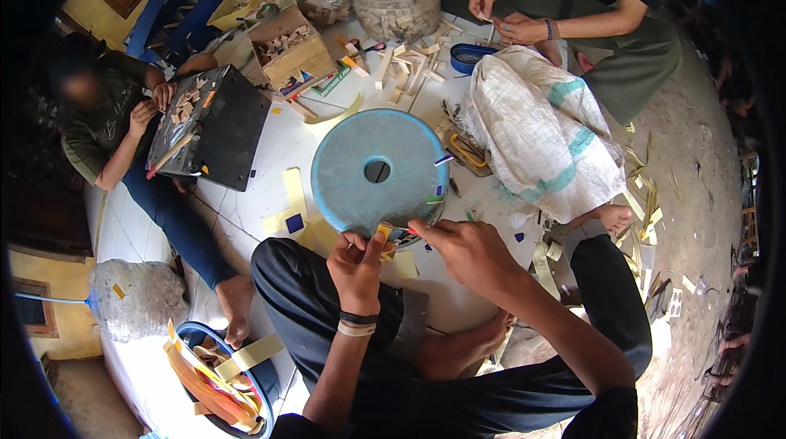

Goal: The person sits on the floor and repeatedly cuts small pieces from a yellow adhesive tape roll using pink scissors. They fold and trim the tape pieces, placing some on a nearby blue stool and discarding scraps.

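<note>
Above the near edge of a round grey-blue stool (352, 193), my two hands meet. My left hand (358, 269) is closed, pinching a small yellow-and-wood piece (383, 233) between thumb and fingers. My right hand (467, 247) is closed too, around a slim tool with a red end (411, 230); most of it is hidden by the fingers. Its thin tip points at the yellow piece, and I cannot tell whether they touch. On the stool's right rim lie a dark blue strip (444, 160) and a small green scrap (434, 199).
Yellow sheet strips (294, 185) lie left of the stool. A white woven sack (540, 128) and a yellow-handled tool (468, 151) are to its right. Wood sticks (401, 71) and a wooden box (291, 48) stand behind. A scrap-filled bucket (266, 406) is near left. Two co-workers sit at left and far right.
</note>
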The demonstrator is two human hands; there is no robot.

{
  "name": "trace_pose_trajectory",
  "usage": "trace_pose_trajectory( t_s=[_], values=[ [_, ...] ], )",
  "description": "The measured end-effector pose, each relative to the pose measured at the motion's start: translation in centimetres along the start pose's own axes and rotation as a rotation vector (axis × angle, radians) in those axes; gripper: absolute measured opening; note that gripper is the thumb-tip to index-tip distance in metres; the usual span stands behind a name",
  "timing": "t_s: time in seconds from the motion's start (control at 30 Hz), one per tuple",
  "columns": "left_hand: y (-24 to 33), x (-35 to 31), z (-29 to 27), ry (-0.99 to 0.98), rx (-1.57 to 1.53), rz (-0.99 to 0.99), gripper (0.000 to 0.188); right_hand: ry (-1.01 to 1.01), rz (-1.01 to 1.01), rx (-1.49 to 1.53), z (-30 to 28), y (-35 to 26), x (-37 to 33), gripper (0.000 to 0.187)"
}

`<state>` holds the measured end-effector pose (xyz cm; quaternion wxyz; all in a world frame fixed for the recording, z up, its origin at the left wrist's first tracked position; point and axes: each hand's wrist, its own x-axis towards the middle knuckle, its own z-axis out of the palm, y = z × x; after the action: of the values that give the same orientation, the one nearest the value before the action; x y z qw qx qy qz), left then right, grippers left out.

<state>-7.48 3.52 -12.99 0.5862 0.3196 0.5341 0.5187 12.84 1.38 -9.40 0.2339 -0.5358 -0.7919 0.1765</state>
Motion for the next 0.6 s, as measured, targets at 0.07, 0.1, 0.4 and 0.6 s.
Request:
trace_pose_trajectory(
  t_s=[0.07,0.1,0.4,0.6],
  values=[
    [0.0,-0.1,0.1,0.009,0.007,-0.007,0.03,0.029,0.005,0.018,0.3,-0.2,-0.2,0.053],
    [0.0,-0.1,0.1,0.009,0.013,-0.006,0.03,0.047,0.003,0.034,0.5,-0.3,-0.3,0.054],
    [0.2,0.2,-0.2,-0.014,0.064,-0.013,0.03,0.002,0.093,0.053,0.5,-1.5,-0.6,0.051],
    [0.2,0.1,0.0,-0.009,0.079,0.002,0.029,0.018,0.067,-0.028,1.4,-1.6,-1.2,0.058]
  ],
)
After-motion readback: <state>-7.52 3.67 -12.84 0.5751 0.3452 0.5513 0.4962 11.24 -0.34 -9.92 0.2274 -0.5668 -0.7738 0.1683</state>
